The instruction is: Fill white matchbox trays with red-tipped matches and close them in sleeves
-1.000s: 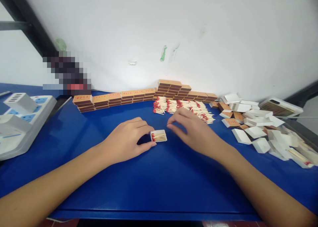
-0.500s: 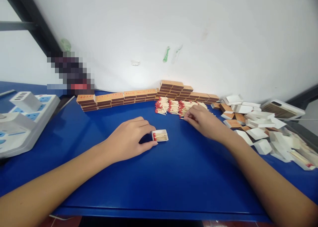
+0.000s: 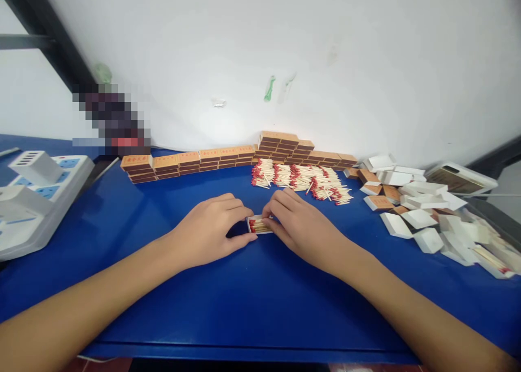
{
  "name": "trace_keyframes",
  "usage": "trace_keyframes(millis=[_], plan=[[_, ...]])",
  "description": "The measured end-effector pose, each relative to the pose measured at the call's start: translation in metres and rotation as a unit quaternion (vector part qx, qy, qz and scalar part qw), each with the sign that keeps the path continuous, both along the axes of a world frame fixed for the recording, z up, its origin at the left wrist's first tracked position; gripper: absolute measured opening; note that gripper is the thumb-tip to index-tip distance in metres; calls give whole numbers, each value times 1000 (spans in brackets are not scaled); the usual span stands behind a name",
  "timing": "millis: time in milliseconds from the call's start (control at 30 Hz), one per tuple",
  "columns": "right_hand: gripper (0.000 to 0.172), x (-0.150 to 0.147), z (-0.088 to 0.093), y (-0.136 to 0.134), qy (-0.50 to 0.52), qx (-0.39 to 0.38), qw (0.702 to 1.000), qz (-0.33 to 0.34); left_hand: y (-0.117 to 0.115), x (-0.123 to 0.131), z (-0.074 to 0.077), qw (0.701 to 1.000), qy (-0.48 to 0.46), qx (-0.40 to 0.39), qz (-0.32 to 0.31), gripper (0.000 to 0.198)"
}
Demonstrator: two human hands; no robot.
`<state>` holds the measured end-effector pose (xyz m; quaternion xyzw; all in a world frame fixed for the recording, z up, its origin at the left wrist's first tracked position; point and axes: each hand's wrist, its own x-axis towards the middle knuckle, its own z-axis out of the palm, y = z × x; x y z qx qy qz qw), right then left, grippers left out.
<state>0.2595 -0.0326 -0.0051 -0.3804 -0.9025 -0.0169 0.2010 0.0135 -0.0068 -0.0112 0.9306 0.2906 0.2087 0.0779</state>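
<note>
A small white matchbox tray lies on the blue table with red-tipped matches inside. My left hand grips its left end between thumb and forefinger. Over the tray's right end, my right hand is closed in a pinch, its fingertips at the matches and hiding that end. The match it pinches is mostly covered by the fingers. Beyond the hands spreads a heap of loose matches, most with their red heads to the left.
Stacked matchboxes form a low row along the white wall. At right lie many empty white trays and brown sleeves, near a phone-like white object. A white power strip with plugged-in adapters stands at left.
My right hand has come from the match heap, left and toward me, to the tray with a pinched match. My left hand keeps its grip on the tray.
</note>
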Motion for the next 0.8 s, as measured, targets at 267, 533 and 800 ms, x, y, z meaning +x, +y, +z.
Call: trace_keyframes(millis=[267, 533, 800], plan=[[5, 21, 3, 2, 21, -44, 999, -13, 0, -1, 1, 1000, 0, -1, -2, 28], [9, 14, 0, 2, 24, -72, 997, -10, 0, 0, -1, 1000, -3, 5, -2, 28], [13, 70, -5, 41, 57, -2, 992, -110, 0, -2, 1, 1000, 1, -2, 3, 26]])
